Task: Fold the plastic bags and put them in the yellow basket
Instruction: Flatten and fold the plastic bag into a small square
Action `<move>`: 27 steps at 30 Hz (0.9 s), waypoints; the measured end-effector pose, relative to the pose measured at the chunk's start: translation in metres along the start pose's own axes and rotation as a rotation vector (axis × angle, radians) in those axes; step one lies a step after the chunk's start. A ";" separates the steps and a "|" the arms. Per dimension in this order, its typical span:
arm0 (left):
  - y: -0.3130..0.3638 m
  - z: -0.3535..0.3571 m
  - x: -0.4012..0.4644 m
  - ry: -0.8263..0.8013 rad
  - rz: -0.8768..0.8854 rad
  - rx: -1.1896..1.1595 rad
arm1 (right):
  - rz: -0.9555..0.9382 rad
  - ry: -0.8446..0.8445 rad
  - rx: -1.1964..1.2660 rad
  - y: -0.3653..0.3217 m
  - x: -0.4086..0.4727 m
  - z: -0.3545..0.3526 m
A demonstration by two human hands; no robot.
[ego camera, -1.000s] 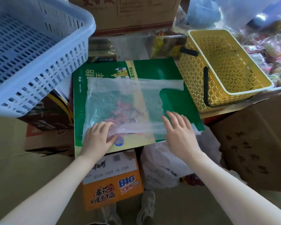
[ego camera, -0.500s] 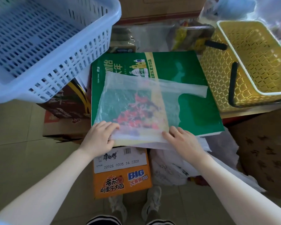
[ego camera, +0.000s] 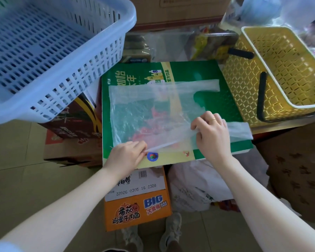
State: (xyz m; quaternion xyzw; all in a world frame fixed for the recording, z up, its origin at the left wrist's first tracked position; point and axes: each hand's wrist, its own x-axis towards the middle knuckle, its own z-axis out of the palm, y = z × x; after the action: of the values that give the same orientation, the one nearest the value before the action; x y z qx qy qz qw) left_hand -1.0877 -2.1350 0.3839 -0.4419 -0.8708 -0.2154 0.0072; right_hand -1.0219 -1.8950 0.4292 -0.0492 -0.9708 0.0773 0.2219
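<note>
A clear plastic bag (ego camera: 144, 110) lies spread flat on a green carton (ego camera: 216, 99) in the middle of the view, its far handle strip pointing right. My left hand (ego camera: 129, 157) presses on the bag's near left corner with curled fingers pinching its edge. My right hand (ego camera: 211, 131) grips the bag's near right part and lifts it off the carton; the near handle strip sticks out to the right of that hand. The yellow basket (ego camera: 244, 91) with black handles stands to the right of the carton and looks empty.
A large pale blue basket (ego camera: 44, 57) sits at the upper left, overhanging brown boxes. An orange noodle box (ego camera: 138, 210) and a white bag (ego camera: 195, 190) lie below the carton. Cardboard boxes and packaged goods crowd the back and right. My shoes show on the tiled floor.
My right hand went from lying flat at the bag's near edge to gripping it and lifting the near right part upward and inward. My left hand stayed on the near left corner.
</note>
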 end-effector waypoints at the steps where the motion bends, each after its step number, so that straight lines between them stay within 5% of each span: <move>1: 0.003 0.002 0.006 0.026 -0.014 0.007 | -0.034 0.000 -0.060 0.003 -0.001 -0.001; 7: 0.010 0.007 0.003 0.006 -0.104 -0.093 | 0.041 -0.385 -0.080 0.026 -0.057 0.006; 11: 0.001 -0.001 0.021 0.159 -0.189 -0.074 | 0.159 -0.212 0.089 0.000 -0.038 0.000; 14: -0.015 -0.001 0.048 -0.078 -0.310 0.138 | 0.110 -0.106 0.134 -0.035 0.005 0.014; 16: -0.024 0.006 0.048 -0.229 -0.270 0.234 | 0.066 -0.202 0.133 -0.055 0.030 0.034; 21: -0.036 0.010 0.041 -0.319 -0.206 0.226 | 0.013 -0.636 0.077 -0.057 0.050 0.081; 27: -0.040 0.007 0.037 -0.413 -0.256 0.268 | 0.207 -0.637 -0.065 0.003 0.013 0.079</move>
State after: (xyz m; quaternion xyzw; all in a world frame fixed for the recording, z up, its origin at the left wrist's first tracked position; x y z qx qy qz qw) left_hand -1.1402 -2.1245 0.3703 -0.3580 -0.9233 -0.0027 -0.1394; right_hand -1.0678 -1.9005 0.3638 -0.1279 -0.9832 0.0800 -0.1032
